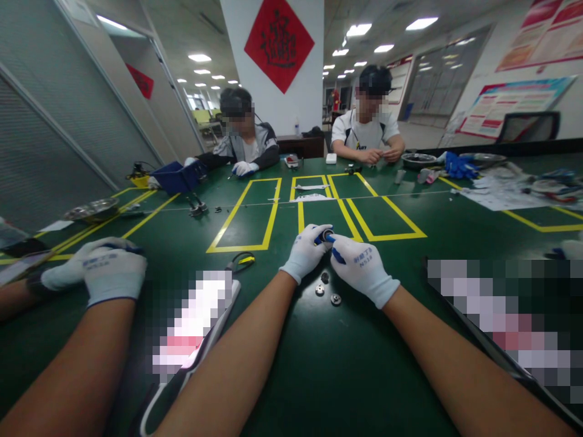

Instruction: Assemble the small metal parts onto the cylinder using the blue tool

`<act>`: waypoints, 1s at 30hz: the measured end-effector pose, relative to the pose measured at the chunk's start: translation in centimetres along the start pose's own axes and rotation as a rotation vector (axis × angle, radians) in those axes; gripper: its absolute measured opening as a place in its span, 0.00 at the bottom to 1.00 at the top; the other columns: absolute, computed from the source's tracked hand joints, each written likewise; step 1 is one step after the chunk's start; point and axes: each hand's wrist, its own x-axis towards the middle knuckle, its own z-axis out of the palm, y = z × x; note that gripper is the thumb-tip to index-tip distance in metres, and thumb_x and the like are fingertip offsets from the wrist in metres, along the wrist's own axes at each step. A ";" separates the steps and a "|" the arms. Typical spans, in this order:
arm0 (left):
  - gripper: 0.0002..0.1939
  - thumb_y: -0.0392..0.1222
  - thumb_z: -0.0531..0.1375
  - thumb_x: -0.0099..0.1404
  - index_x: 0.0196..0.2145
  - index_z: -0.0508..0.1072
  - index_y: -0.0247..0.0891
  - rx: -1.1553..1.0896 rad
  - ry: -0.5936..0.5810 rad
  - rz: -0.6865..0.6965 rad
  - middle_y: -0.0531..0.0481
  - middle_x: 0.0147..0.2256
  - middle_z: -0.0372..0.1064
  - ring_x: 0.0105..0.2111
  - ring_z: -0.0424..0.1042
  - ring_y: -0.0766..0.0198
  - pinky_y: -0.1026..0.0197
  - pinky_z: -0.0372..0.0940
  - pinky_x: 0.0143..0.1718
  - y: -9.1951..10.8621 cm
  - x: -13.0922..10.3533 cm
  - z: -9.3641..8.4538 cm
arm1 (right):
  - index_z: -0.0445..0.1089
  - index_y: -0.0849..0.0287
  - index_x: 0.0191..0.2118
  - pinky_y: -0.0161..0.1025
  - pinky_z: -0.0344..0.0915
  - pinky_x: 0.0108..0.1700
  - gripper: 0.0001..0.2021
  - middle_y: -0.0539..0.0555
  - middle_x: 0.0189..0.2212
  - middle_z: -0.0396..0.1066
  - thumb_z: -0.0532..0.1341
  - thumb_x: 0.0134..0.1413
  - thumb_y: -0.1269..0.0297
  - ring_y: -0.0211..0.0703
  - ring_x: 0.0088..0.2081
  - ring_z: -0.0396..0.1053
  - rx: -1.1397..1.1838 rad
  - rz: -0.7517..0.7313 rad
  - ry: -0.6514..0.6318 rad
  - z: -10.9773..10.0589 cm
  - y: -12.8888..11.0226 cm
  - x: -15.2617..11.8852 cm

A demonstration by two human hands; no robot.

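Both of my hands wear white gloves with blue palms and meet above the green table [291, 328]. My left hand [306, 250] has its fingers wrapped round a small round metal part [327, 233], dark in the middle. From the right, my right hand [359, 262] is closed with its fingertips against that part; whether it grips something of its own is too small to tell. Below the hands lie a dark small part [325, 277] and two silvery round parts, one on the left [319, 290] and one on the right [336, 299].
A blurred-out phone-like device [195, 321] with a cable lies left of my forearm, another device [496, 328] to the right. A neighbour's gloved hands [113, 270] are at far left. Two people sit opposite, near a blue bin [175, 177]. Yellow tape [239, 248] marks rectangles.
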 end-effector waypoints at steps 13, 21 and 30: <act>0.19 0.45 0.63 0.68 0.55 0.75 0.43 0.028 -0.023 0.036 0.46 0.47 0.71 0.47 0.73 0.58 0.55 0.68 0.52 -0.1 0.0 0.1 | 0.74 0.59 0.43 0.41 0.69 0.47 0.08 0.57 0.39 0.79 0.60 0.58 0.70 0.48 0.41 0.76 0.151 0.136 0.068 0.2 -0.1 0.0; 0.19 0.45 0.63 0.68 0.56 0.74 0.43 0.016 -0.022 0.037 0.46 0.47 0.72 0.48 0.73 0.58 0.55 0.68 0.52 0.0 0.0 0.1 | 0.74 0.58 0.46 0.42 0.70 0.48 0.12 0.57 0.43 0.79 0.60 0.57 0.70 0.49 0.44 0.76 0.205 0.107 0.090 0.5 0.4 -0.2; 0.20 0.41 0.63 0.66 0.56 0.75 0.44 0.017 -0.020 0.020 0.47 0.48 0.73 0.48 0.73 0.58 0.55 0.69 0.53 0.0 0.0 0.0 | 0.74 0.58 0.50 0.42 0.70 0.50 0.15 0.58 0.48 0.78 0.60 0.57 0.70 0.48 0.47 0.76 0.160 0.034 0.051 0.7 0.5 -0.2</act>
